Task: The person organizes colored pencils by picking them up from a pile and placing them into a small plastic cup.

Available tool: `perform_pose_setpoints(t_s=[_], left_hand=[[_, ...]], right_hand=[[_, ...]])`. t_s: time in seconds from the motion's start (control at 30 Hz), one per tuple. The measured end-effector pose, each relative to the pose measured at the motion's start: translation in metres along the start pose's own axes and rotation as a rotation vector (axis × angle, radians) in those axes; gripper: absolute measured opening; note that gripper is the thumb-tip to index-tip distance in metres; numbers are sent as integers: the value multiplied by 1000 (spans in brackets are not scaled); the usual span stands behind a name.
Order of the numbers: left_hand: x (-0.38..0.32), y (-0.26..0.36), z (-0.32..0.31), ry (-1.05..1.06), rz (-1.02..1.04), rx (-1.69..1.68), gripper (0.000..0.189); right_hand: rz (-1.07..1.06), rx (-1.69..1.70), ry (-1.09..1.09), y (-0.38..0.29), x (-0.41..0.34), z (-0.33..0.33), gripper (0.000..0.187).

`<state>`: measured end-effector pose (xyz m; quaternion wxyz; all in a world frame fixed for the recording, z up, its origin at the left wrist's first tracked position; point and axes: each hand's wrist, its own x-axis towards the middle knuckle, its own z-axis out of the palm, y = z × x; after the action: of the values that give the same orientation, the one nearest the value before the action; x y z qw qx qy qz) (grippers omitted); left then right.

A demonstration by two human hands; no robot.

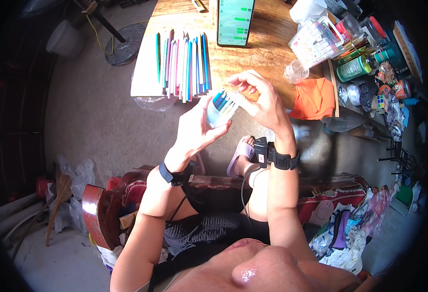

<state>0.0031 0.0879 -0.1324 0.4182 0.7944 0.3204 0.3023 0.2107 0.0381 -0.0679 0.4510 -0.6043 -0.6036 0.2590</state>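
Note:
My left hand (199, 126) grips a small clear plastic cup (217, 117) just off the front edge of the wooden table (265, 60). Inside the cup stand several coloured pencils (221, 102), mostly blue and green, tilted with their tips up. At the cup's right rim is my right hand (259, 98), its thumb close to the pencils and its index finger apart from the thumb. Whether the thumb touches them is hard to tell. On the table to the left, a row of coloured pencils (183, 67) lies side by side in bright sunlight.
A phone (235, 23) stands upright at the back of the table. To the right are an empty clear cup (296, 71), an orange cloth (314, 98), a clear handled box of markers (314, 43) and a green bottle (353, 68). A wooden bench (99, 215) is beneath me.

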Motion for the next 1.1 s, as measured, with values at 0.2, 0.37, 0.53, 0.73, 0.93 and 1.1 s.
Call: perform_pose_setpoints(t_s=[0.2,0.37,0.53,0.73,0.93,1.1], left_hand=[[1,9,-6,-10,-62,-40,82],[1,11,-8,17,-76,-51,79],[3,10,-5,61,-50,-108,76],[6,6,0,87,-35,-211,72],[9,10,2,95,-2,-198,70],[13,19,4,26,-107,-280,71]], right_hand=[[96,187,138,22,3,5,20],[93,106,293,44,7,12,15],[85,-44,326,48,11,14,23],[95,-69,482,81,52,13,46],[152,10,487,112,86,7,71],[178,3,406,115,96,-3,80]])
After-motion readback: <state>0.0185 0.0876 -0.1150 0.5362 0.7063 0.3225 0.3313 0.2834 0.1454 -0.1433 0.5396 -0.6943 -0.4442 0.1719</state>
